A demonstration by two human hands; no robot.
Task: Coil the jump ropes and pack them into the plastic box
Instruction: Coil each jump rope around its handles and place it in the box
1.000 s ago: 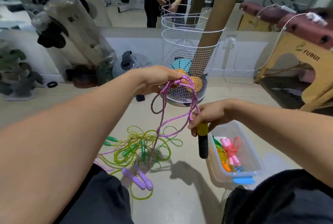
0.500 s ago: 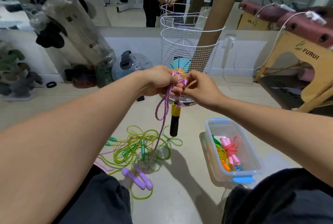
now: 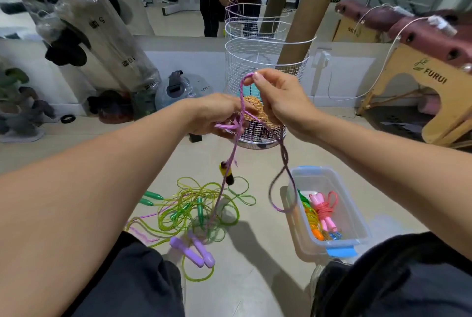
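Far left on the floor: green ropes (image 3: pixel 194 209) in a loose tangle, green handles (image 3: pixel 149 198) at its left edge, lilac handles (image 3: pixel 192 253) just in front of it.

Left hand (image 3: pixel 217 115) is mid-air above the tangle, fingers curled round a bunch of the purple rope (image 3: pixel 241 104). From that hand one strand drops to the floor tangle; a yellow-and-black handle (image 3: pixel 226 172) dangles below the hand, blurred.

Right hand (image 3: pixel 278 102) is just right of and slightly higher than the left, pinching the top of a rope bend between thumb and fingertip. From there a long loop hangs down, its bottom over the left rim of the box (image 3: pixel 357 217).

Box sits on the floor at right, open, with coiled pink rope (image 3: pixel 325 212) and orange rope (image 3: pixel 313 224) inside.

Wire basket (image 3: pixel 265 56) stands behind both hands.
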